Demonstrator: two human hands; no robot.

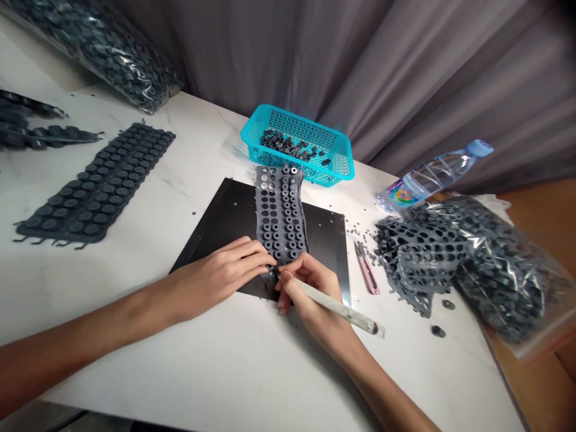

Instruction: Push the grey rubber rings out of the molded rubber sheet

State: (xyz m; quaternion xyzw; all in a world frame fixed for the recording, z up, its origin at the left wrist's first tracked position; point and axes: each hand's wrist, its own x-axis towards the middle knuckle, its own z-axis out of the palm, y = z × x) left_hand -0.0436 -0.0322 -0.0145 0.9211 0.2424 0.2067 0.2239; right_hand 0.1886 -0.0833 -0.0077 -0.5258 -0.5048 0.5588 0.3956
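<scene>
Dark sheet [281,210], one, ribbed along its length, perforated — centre of the frame, laid over a black board [211,216], upper end close by the basket. Left-hand columns: open holes in the upper and middle rows, ring-shaped pieces seated in the lower rows; right-hand columns: ring pieces seated down most of the visible length. The sheet is judged to be partly worked, with the seated rings the portion left; the lowest edge is covered by the hands. Left hand [225,267]: laid flat, fingertips pressed at the sheet's lower end; whether anything is pinched there cannot be told. Right hand [315,288]: closed around a pale, pen-like tool [342,311], its tip brought to the same spot. Basket [252,129], turquoise, upper centre, partly filled with small dark pieces [283,144]. Second sheet [99,186], left of the frame, closely studded, seemingly unworked. Perforated sheets [427,264], right, mostly open-holed, judged finished. Bags of dark pieces, two: upper left [108,54] and right edge [513,288]. Pink snips [368,273], right of the board. Clear bottle [432,174], blue-capped, upper right, tilted; a multicoloured label [402,195] is borne — its lettering cannot be made out, and no brand can be read elsewhere.
</scene>
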